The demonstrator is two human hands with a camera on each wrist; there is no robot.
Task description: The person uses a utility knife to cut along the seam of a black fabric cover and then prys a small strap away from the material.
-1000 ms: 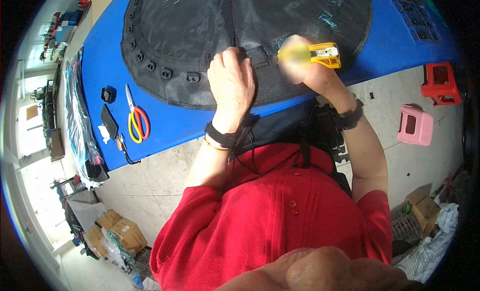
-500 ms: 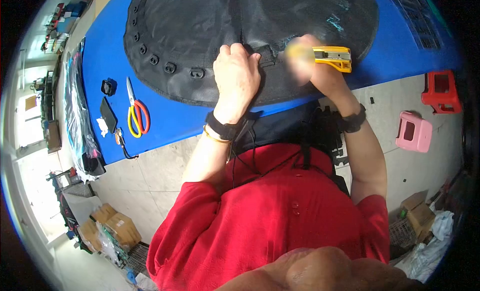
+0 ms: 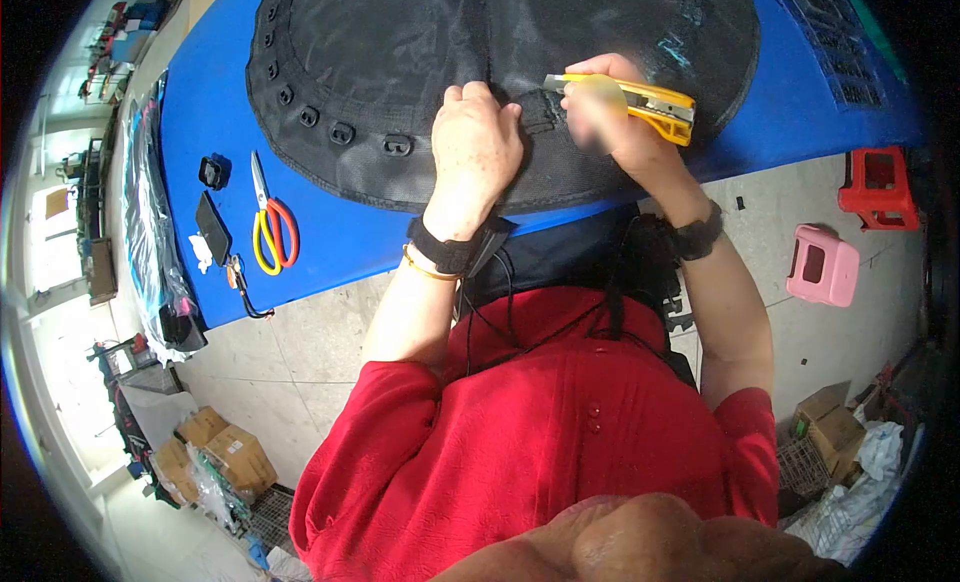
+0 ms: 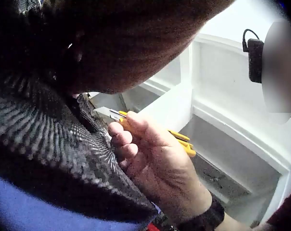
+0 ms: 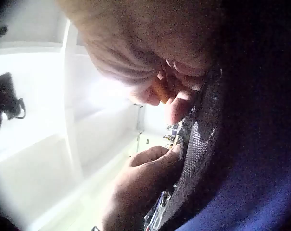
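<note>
A large round black mesh sheet [image 3: 380, 62] with a row of black plastic clips [image 3: 341, 134] along its left side lies on the blue table. My left hand [image 3: 475, 142] grips the mesh near its front edge with curled fingers. Beside its thumb is a short black strap piece [image 3: 537, 119] on the sheet. My right hand [image 3: 640, 137] holds a yellow utility knife [image 3: 665, 102], its blade out and pointing left over the mesh, close to the strap. In the left wrist view the knife's blade [image 4: 104, 112] shows just above the fabric.
Scissors with red and yellow handles [image 3: 268, 232], a black phone-like slab [image 3: 213, 227] and a small black item [image 3: 213, 170] lie on the table's left part. Plastic-wrapped goods [image 3: 155, 222] flank that side. Red [image 3: 880, 189] and pink [image 3: 823, 266] stools stand on the floor at right.
My right hand has turned the knife, so its blade now shows pointing left, raised over the mesh. The left hand keeps its place on the sheet; the head view has shifted slightly.
</note>
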